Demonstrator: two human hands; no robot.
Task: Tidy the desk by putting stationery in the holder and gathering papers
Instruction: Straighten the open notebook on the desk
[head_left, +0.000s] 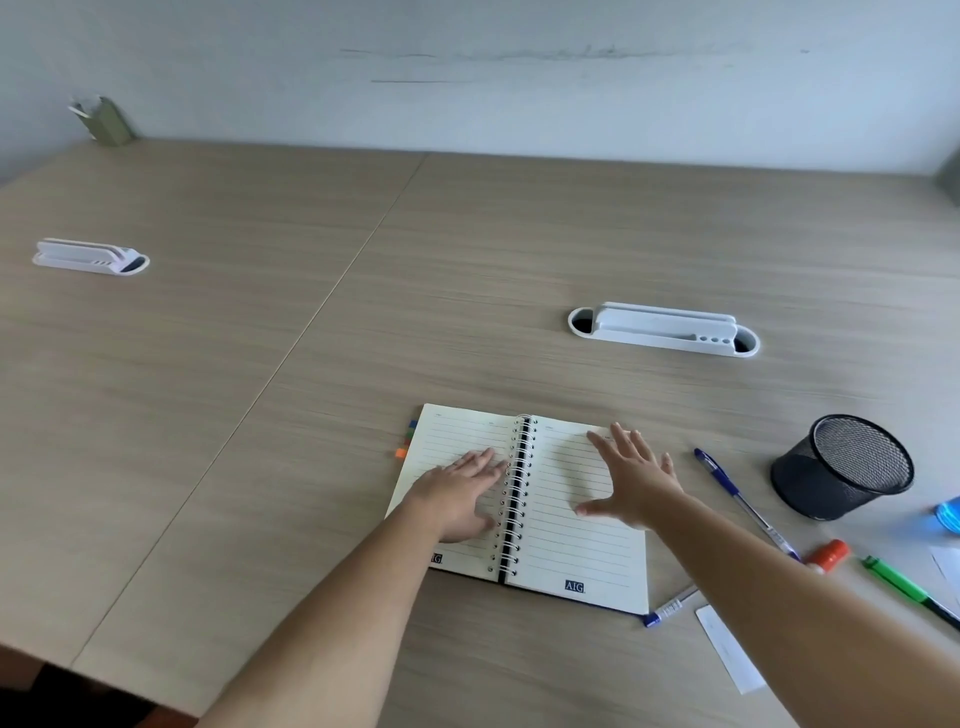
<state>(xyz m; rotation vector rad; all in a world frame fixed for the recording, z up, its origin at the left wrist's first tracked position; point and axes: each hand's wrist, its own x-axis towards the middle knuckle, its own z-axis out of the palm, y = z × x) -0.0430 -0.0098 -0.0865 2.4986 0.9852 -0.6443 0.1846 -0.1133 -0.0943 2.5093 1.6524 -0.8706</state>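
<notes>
Resting both open, empty hands, left hand (460, 493) and right hand (631, 475), on an open spiral notebook (566, 525), the person had tidied nothing yet: pens (727, 486), a marker (896, 579) and paper slips (727, 649) lay beside the apparently empty mesh holder (841, 467).

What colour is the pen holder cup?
The mesh pen holder is black, seen in the head view.
</notes>
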